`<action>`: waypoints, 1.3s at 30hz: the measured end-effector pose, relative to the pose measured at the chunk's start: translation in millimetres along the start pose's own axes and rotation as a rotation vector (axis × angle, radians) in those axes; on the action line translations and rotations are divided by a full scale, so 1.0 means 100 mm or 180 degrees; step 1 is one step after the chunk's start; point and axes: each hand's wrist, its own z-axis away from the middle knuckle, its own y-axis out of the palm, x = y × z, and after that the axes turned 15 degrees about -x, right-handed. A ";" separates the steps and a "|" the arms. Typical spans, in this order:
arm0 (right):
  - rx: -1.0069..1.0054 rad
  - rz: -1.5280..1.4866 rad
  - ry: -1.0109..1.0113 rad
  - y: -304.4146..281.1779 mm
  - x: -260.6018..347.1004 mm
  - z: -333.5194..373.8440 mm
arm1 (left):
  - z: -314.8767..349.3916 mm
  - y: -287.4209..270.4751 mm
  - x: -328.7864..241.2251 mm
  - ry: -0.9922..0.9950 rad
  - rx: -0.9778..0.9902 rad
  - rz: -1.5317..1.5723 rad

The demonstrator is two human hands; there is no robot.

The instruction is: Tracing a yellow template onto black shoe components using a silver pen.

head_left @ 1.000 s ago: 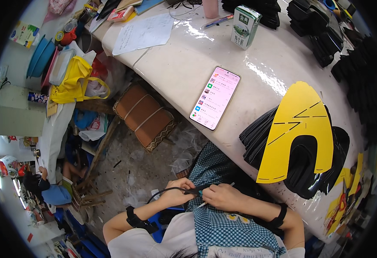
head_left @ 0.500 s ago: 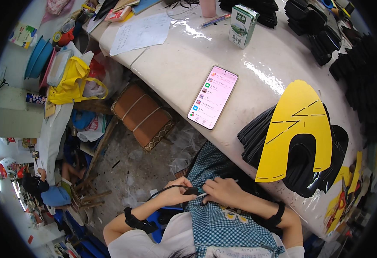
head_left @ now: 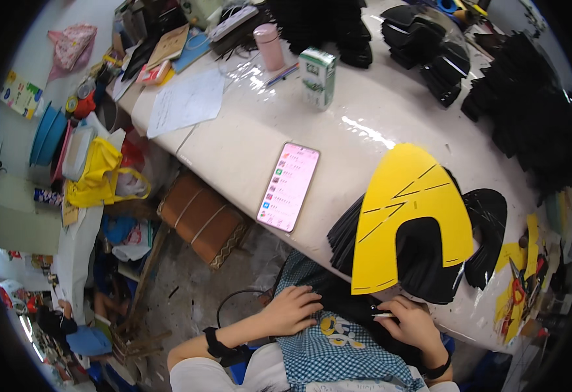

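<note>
My right hand [head_left: 411, 321] is closed on a slim white pen-like stick [head_left: 384, 315], below the table's near edge. Fingers outstretched, my left hand [head_left: 292, 311] lies flat on the blue checked apron [head_left: 318, 349] over my lap, holding nothing. Ahead of my right hand, a yellow arch-shaped template [head_left: 381, 196] with dashed slots rests on stacked black cut pieces [head_left: 423, 251]. A phone [head_left: 288, 187] with its screen lit lies on the table's left side. A thin black cable [head_left: 224, 304] curves behind my left forearm.
On the white table [head_left: 234, 157] stand a green-and-white carton [head_left: 317, 78] and a pink bottle [head_left: 270, 47]. More black stacks [head_left: 527, 111] fill the far right. Red-handled scissors [head_left: 518, 291] lie at the right edge. A brown padded stool [head_left: 201, 219] is at left; another person [head_left: 87, 340] sits beyond.
My hands have parted: the right moved right with the white stick, and the left let go of the dark cable end and settled on my lap. The view has shifted, showing more of the table's far side.
</note>
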 end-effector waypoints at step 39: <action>0.0716 -0.1918 0.0789 0.18 -0.45 1.37 | -0.60 0.71 -0.09 -0.0332 0.1816 0.1062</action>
